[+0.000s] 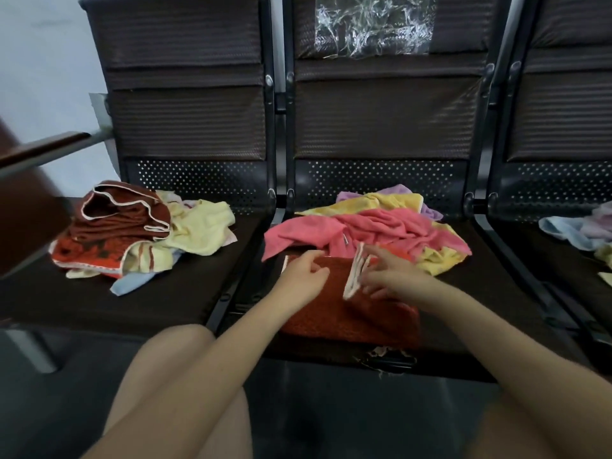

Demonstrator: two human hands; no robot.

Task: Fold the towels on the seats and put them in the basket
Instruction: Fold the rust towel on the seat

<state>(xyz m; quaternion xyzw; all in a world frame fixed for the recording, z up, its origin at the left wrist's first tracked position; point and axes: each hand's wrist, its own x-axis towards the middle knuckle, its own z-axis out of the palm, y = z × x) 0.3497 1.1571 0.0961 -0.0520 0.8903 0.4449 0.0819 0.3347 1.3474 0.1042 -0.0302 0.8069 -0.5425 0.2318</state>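
- Heaped at left of frame: brown and yellow towel pile (132,230) on left seat (82,303).
- At centre, pressing loosely on rust towel (347,313): left hand (303,276), fingers relaxed.
- Pinching that towel's white edge: right hand (394,279).
- Behind: pink towel (364,226).

Right-seat towels (583,231) cropped (frame edge), fingertips (376,260) motion-blurred

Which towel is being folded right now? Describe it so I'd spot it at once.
Look at the middle seat. At its front edge, under both hands, lies the rust-red towel with white piping. Unlike the crumpled pink towel behind it, it lies flat.
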